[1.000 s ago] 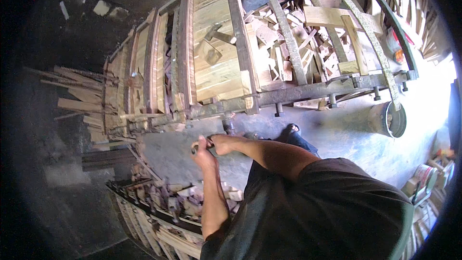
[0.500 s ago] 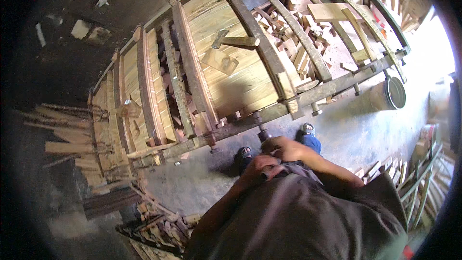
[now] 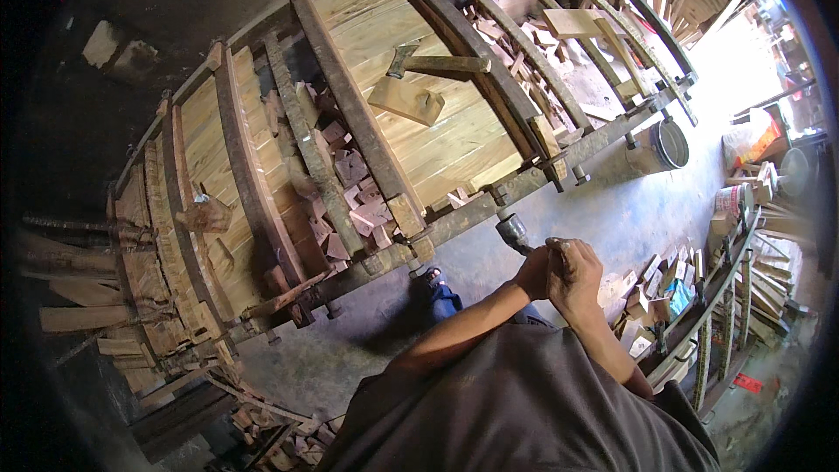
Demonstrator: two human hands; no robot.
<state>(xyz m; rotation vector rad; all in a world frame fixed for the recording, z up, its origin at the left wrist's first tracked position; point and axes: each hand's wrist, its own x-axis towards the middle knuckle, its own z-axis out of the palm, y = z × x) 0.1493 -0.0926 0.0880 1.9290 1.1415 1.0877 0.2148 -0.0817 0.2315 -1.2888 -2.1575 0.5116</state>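
Note:
My left hand (image 3: 531,274) and my right hand (image 3: 575,273) are closed together, side by side, in front of my body. They grip a dark metal socket wrench (image 3: 512,232); its handle is mostly hidden by my fingers. The wrench's round end meets a screw on the front rail (image 3: 463,217) of a long clamping rack. Beyond it, a panel of pale boards (image 3: 358,13) lies between dark metal bars (image 3: 354,100). On the panel rest a hammer (image 3: 446,64) with a wooden handle and a flat wooden block (image 3: 406,101) with a hole.
Wood offcuts (image 3: 350,170) fill gaps between the bars. A bucket (image 3: 669,147) stands under the rack's right end. Stacked scraps (image 3: 651,297) and a metal frame (image 3: 730,306) are at my right. Wooden strips (image 3: 83,318) stick out at the far left.
My hands have moved right and slightly up, away from my body, with the wrench between them. My view has shifted, so the rack sits farther left.

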